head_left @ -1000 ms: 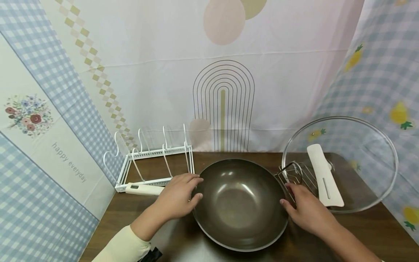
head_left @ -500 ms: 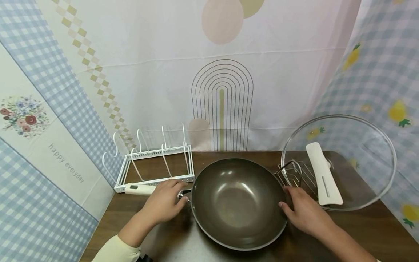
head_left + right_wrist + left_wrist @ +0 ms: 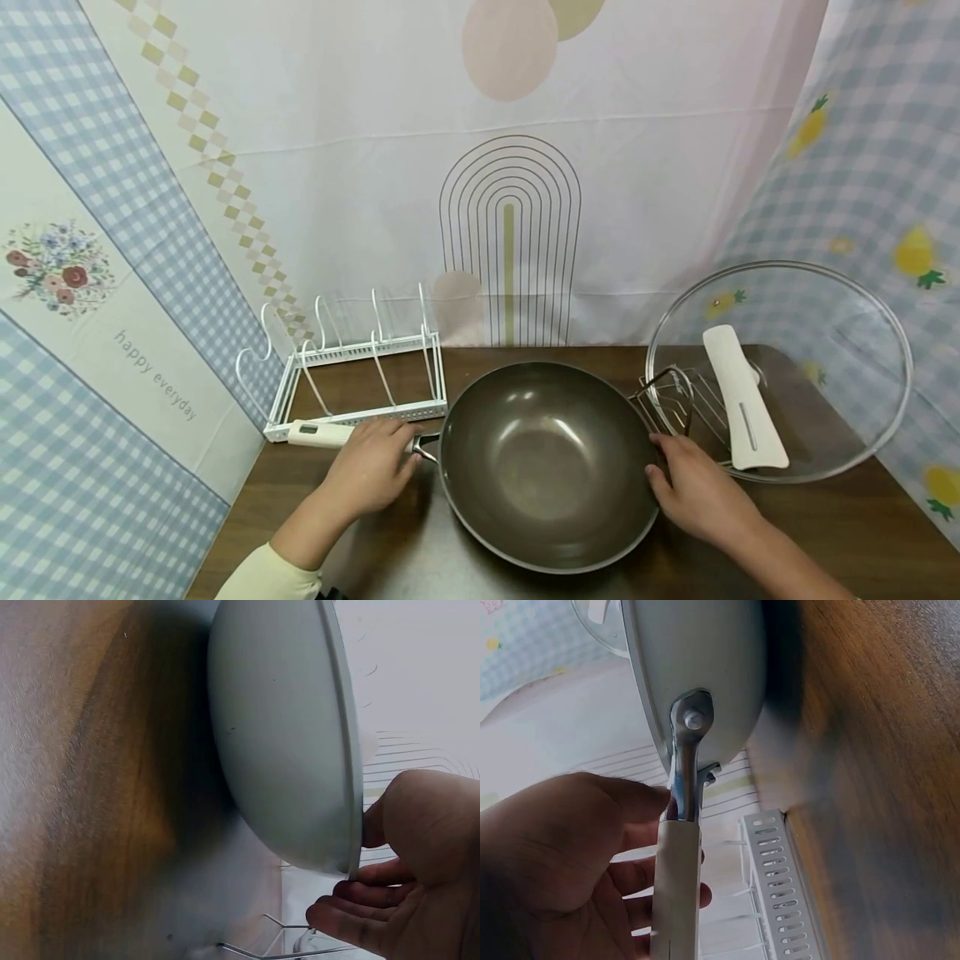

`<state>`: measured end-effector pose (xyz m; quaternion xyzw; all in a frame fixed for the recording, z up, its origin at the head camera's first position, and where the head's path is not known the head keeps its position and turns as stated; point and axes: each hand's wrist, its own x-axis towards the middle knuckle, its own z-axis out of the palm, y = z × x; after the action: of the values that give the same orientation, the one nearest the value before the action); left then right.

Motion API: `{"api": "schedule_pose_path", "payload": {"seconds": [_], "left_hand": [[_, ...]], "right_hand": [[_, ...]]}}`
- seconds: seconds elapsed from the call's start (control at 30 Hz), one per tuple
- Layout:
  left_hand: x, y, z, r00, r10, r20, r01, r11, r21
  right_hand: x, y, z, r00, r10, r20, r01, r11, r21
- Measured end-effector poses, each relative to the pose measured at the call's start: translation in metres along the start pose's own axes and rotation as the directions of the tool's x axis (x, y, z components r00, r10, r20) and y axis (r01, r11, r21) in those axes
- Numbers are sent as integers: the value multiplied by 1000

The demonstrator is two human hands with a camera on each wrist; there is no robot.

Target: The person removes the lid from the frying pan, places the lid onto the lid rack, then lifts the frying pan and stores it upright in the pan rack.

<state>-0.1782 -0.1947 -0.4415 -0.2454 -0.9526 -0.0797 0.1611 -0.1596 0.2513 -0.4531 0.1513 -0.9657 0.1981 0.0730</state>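
A dark wok (image 3: 547, 475) stands on the wooden table, its cooking surface facing up. My left hand (image 3: 372, 467) holds the wok's cream handle (image 3: 318, 434) close to the metal neck. The left wrist view shows the thumb against that metal neck (image 3: 684, 780), with the fingers curled behind the handle. At the opposite side, my right hand (image 3: 701, 492) pinches the rim. In the right wrist view its thumb lies over the rim and its fingers reach under the pale outer wall (image 3: 285, 735).
A white wire rack (image 3: 352, 417) stands behind the handle at left. To the right, a glass lid (image 3: 840, 392) with a cream grip (image 3: 744, 400) leans upright in a metal wire stand (image 3: 686, 400), close to the wok and right hand. A patterned cloth wall (image 3: 360, 208) stands behind.
My left hand has moved left from the wok's rim onto its handle. The right hand has slid slightly nearer along the rim. The wok has hardly moved.
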Motion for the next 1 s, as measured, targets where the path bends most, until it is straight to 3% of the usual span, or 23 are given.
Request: {"api": "schedule_pose_path", "payload": {"seconds": [0.23,0.67,1.0], "left_hand": [[0,-4,5,999,12,-32,-12,1000,5],[0,5,4,1000,-20,-22,21,1000,17],[-3,2,10,998,-31,-46,31,1000,0]], "right_hand": [[-1,0,4,1000,2,-24,-1,1000,20],[4,5,2,1000,-10,-7,10,1000,21],[2,3,3,1000,21,11,-21,999,29]]}}
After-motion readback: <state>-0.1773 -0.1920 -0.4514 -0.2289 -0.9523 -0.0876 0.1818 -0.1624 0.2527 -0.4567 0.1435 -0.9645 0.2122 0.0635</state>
